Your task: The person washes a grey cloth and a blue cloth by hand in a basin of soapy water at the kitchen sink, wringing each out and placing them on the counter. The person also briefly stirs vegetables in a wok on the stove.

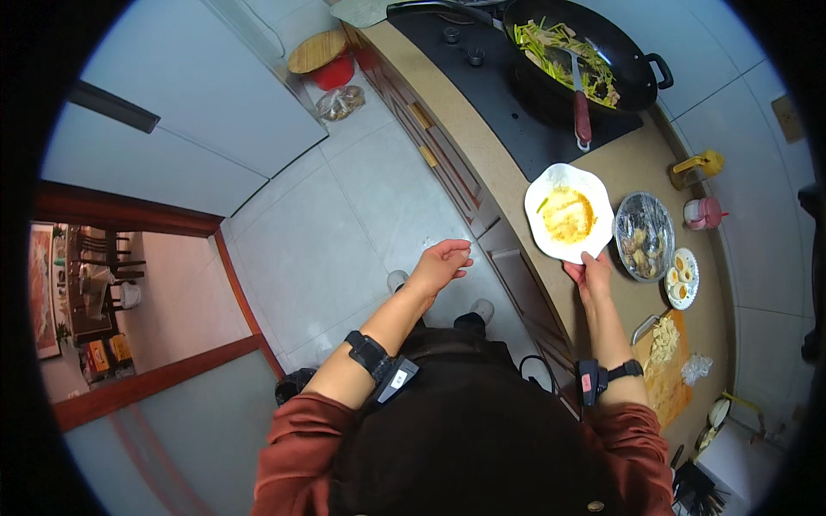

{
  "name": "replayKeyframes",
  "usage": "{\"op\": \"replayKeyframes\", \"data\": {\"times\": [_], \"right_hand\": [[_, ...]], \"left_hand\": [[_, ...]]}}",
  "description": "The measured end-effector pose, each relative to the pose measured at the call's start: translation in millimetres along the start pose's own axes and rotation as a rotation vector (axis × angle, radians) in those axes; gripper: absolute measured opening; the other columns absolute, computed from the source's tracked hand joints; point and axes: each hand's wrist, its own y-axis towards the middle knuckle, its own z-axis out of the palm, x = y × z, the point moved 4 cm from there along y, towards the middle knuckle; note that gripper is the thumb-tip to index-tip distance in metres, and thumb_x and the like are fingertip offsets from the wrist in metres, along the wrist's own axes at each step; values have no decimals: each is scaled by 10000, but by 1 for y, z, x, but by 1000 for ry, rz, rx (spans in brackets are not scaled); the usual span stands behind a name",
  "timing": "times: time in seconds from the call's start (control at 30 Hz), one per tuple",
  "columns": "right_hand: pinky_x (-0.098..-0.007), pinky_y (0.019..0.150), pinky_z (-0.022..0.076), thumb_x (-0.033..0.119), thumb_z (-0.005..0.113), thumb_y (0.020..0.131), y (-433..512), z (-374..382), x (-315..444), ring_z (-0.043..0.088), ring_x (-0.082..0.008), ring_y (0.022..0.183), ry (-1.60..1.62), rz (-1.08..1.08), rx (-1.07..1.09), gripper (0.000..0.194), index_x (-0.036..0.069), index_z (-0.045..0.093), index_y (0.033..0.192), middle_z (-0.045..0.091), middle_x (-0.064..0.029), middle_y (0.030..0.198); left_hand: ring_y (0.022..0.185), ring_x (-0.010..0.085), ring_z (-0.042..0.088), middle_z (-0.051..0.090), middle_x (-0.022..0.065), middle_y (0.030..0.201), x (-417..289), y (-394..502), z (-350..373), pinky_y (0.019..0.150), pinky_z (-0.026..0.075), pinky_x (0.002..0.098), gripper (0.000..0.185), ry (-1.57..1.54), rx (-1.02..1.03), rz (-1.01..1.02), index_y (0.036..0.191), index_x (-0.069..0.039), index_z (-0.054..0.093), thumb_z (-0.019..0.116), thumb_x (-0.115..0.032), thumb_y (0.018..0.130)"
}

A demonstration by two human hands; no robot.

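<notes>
My right hand (pixel 592 276) grips the near rim of a white scalloped bowl (pixel 539 240), thumb on top and fingers beneath. Orange-brown residue and one green piece lie inside it. The bowl is over the counter, just below the cooktop (pixel 481 97); whether it rests there I cannot tell. My left hand (pixel 444 266) hangs over the floor with loosely curled fingers and holds nothing. Past the bowl, a black wok (pixel 619 39) holds green stalks with pale pieces of food (pixel 535 48). A spatula (pixel 581 109) with a reddish-brown handle leans in it.
A plastic-wrapped dish (pixel 644 235) stands right of the bowl, beside a plate with halved eggs (pixel 682 284). Nearer lie a cutting board (pixel 671 393) with sliced pale food (pixel 664 338) and a knife or tool with a metal handle (pixel 644 329). A yellow-topped bottle (pixel 694 171) and pink-lidded jar (pixel 703 213) line the wall.
</notes>
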Motion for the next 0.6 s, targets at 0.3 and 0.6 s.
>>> {"op": "replayKeyframes", "data": {"times": [0.3,0.6], "right_hand": [[-291,543,563,41,449,854,-79,77,19,627,-197,676,-75,54,215,297,-34,436,1140,604,-146,908],[-265,577,540,123,498,867,-89,161,28,614,-157,753,-105,-17,393,298,-13,473,1132,606,-100,934]], "left_hand": [[1050,226,518,460,115,1208,-68,25,-19,869,460,371,468,-303,497,-93,1304,-76,304,494,-144,881],[1182,270,410,389,131,1286,-107,31,-73,925,404,454,660,-340,550,-12,1329,-89,245,562,-61,751]]}}
